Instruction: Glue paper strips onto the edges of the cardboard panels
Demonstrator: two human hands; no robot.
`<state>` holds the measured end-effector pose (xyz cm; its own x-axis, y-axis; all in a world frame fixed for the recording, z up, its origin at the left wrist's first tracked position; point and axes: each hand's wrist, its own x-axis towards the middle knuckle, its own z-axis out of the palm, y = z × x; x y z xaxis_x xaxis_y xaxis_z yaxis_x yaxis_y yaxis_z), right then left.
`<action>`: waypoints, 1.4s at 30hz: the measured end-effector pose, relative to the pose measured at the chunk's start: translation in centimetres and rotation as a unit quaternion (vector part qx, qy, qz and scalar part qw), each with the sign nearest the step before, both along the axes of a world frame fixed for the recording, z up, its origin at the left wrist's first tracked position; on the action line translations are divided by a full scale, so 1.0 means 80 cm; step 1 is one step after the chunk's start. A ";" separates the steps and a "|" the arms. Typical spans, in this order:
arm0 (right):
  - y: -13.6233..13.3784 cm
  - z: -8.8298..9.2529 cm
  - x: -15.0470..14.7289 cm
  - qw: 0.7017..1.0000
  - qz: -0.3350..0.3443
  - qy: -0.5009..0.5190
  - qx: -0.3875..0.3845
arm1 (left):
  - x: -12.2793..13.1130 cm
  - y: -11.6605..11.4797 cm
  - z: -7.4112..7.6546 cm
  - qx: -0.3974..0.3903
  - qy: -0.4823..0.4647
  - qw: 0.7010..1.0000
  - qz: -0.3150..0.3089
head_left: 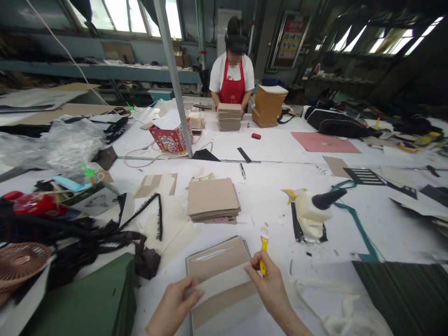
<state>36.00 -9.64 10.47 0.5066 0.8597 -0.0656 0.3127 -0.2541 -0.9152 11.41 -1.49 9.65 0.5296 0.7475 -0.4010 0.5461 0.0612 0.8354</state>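
Observation:
My left hand (178, 298) pinches the left end of a white strip (226, 281). The strip stretches across to my right hand (271, 287), whose thumb and finger grip its other end. That same hand also holds a small yellow tool with a pale tip (264, 241), pointing away from me; its exact kind is unclear. Beneath the strip lies a beige board (220, 256) with a shiny clear surface, on greyish-green edged sheets. Just beyond sits a stack of beige boards (213, 196).
Dark green folded material (84, 298) lies at left, near a pink fan (24, 261). A cream block with a black horn-shaped piece (311, 214) stands right of centre. A metal post (175, 74) rises from the table. Across it, a person in a red apron (233, 88) handles stacked boards.

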 end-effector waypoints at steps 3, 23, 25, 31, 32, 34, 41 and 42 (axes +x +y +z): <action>0.016 -0.023 0.010 1.000 0.002 -0.016 -0.018 | -0.006 0.003 -0.031 -0.091 -0.021 0.991 0.090; 0.101 -0.100 0.022 0.971 0.064 -0.227 -0.028 | 0.014 0.052 -0.091 0.066 0.185 0.968 0.154; 0.102 -0.103 0.023 0.968 0.066 -0.241 -0.035 | 0.016 0.054 -0.092 0.058 0.197 0.967 0.154; 0.104 -0.104 0.023 0.963 0.074 -0.258 -0.036 | 0.018 0.055 -0.092 0.051 0.211 0.962 0.164; 0.104 -0.104 0.023 0.962 0.076 -0.259 -0.036 | 0.018 0.055 -0.093 0.050 0.211 0.962 0.165; 0.103 -0.107 0.023 0.961 0.081 -0.263 -0.031 | 0.017 0.056 -0.095 0.049 0.210 0.962 0.168; 0.099 -0.126 0.029 0.960 0.061 -0.273 -0.006 | 0.016 0.053 -0.102 0.066 0.205 0.957 0.195; 0.096 -0.128 0.033 0.959 0.050 -0.279 -0.005 | 0.014 0.050 -0.099 0.073 0.205 0.955 0.203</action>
<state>38.64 -1.93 0.26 0.3803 0.9068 0.1820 0.7759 -0.2057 -0.5964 12.54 2.49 1.73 0.0054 0.9220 -0.3872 0.7848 0.2361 0.5730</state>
